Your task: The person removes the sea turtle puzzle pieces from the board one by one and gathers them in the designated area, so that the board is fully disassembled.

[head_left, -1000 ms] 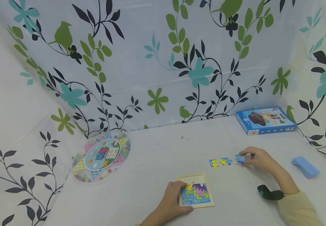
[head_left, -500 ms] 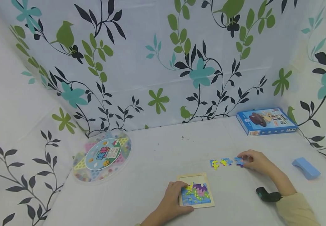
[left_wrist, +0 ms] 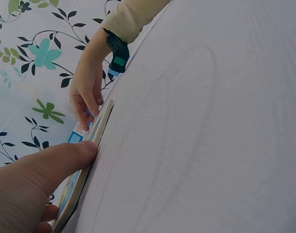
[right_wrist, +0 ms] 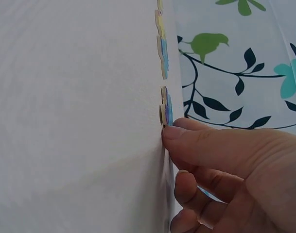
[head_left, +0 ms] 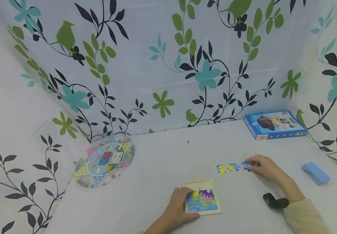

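My left hand (head_left: 175, 209) grips the left side of a small wooden puzzle tray (head_left: 210, 213). Its thumb lies at the near edge, and its fingers reach over the upper left. Inside the tray, interlocked jigsaw pieces (head_left: 205, 199) show purple, pink, green and blue, with bare wood along the top. Beyond it, my right hand (head_left: 265, 167) pinches a blue and purple puzzle piece (right_wrist: 168, 104) between thumb and fingers, low at the table. Two yellow and blue pieces, a left one (head_left: 221, 169) and a right one (head_left: 232, 167), lie in line to its left.
A blue box (head_left: 275, 125) lies at the back right. Near the right arm sits a light blue arched block (head_left: 316, 173). A round clear case of colourful beads (head_left: 105, 162) lies at the left. Patterned cloth (head_left: 162, 65) rises behind the white table.
My right hand has shifted slightly left with the puzzle piece, bringing it closer to the two loose pieces. The piece has turned a little. My left hand and the tray stay put.
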`<state>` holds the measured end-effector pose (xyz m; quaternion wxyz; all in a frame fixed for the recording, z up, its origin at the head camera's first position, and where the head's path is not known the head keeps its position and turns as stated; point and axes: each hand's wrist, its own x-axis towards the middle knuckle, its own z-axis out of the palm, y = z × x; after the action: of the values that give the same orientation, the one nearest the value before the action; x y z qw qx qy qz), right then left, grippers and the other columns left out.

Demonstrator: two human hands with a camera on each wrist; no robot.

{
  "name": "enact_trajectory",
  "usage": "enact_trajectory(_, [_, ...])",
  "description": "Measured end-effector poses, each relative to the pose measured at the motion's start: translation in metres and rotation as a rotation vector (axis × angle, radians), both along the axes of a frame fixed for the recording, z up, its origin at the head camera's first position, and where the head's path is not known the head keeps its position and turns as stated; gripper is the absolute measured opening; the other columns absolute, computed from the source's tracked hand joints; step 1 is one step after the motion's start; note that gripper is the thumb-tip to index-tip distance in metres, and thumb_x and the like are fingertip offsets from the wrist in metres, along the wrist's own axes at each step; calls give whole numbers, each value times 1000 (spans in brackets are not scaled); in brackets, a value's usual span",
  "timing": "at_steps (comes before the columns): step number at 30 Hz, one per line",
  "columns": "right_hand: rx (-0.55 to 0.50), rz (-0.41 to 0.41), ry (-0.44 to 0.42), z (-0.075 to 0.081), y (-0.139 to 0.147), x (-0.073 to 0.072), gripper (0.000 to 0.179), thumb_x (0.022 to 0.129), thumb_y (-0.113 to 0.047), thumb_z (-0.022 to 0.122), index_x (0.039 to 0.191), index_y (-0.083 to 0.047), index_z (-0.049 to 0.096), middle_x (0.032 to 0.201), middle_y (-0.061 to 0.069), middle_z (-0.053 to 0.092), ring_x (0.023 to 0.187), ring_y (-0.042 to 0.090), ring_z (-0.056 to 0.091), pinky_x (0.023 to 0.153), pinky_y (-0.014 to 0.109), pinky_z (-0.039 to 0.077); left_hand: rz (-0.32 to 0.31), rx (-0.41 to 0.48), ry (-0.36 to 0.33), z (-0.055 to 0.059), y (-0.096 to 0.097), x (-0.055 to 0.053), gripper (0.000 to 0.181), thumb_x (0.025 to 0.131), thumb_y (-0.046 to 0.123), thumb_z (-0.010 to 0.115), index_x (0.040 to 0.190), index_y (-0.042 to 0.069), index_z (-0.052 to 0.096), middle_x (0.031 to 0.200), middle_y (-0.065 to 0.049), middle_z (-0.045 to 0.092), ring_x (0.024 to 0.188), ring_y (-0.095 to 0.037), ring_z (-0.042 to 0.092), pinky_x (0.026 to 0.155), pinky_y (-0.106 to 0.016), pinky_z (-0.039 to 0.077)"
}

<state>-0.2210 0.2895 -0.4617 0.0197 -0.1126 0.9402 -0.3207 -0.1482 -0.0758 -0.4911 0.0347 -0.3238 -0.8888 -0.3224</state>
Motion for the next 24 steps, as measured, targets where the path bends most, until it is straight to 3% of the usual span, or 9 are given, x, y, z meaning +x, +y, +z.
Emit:
enact_trajectory(5, [0, 5, 0, 2, 0, 0, 29, 78, 2, 61, 107, 3, 60, 88, 7, 56, 81, 25, 49, 71, 44, 43, 9, -7, -19, 0, 0, 1, 66, 70, 51, 68, 119, 14, 45, 115, 8, 45, 99, -9, 35, 85, -28, 35])
enact_trajectory(11, [-3, -12, 42, 6, -1, -1, 31, 80, 1, 61, 110, 3, 57, 91, 9, 57, 76, 22, 46, 64, 35, 42, 11, -4, -26, 1, 0, 1, 66, 69, 51, 69, 119, 14, 45, 115, 8, 45, 100, -9, 35, 86, -28, 35])
enact_trajectory(17, [-27, 26, 148, 24, -14, 4, 28, 79, 0, 62, 107, 2, 58, 88, 9, 57, 70, 18, 45, 56, 28, 41, 13, -1, -29, 2, 0, 1, 67, 69, 49, 70, 119, 14, 45, 115, 7, 45, 100, -9, 35, 86, -28, 35])
enact_trajectory(24, [-34, 52, 174, 47, -32, 13, 30, 80, -2, 63, 109, 2, 58, 90, 8, 57, 71, 16, 46, 54, 22, 41, 11, -10, -8, 3, 0, 1, 69, 68, 52, 69, 119, 12, 44, 115, 7, 45, 98, -8, 35, 86, -28, 34])
